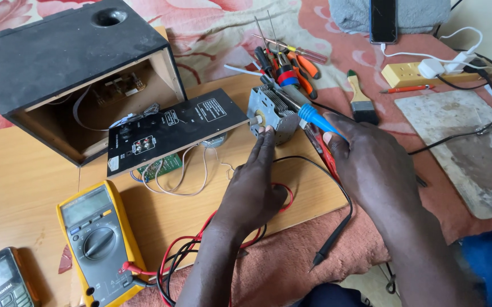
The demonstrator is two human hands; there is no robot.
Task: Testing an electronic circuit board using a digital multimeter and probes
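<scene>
Wooden board over a floral bedspread is what I work on here. My left hand [251,193] lies flat, fingers together and stretched forward, their tips pressing the small grey transformer [271,113] so it sits steady. My right hand [371,165] is clamped on a blue-handled soldering iron [308,113], tip angled down onto the transformer's top, just ahead of my left fingertips. Left of that hand lies a black amplifier panel [175,131] pulled from the open speaker box [75,74]; a yellow multimeter [101,239] sits nearer me, its probe leads [200,239] trailing under my wrist.
</scene>
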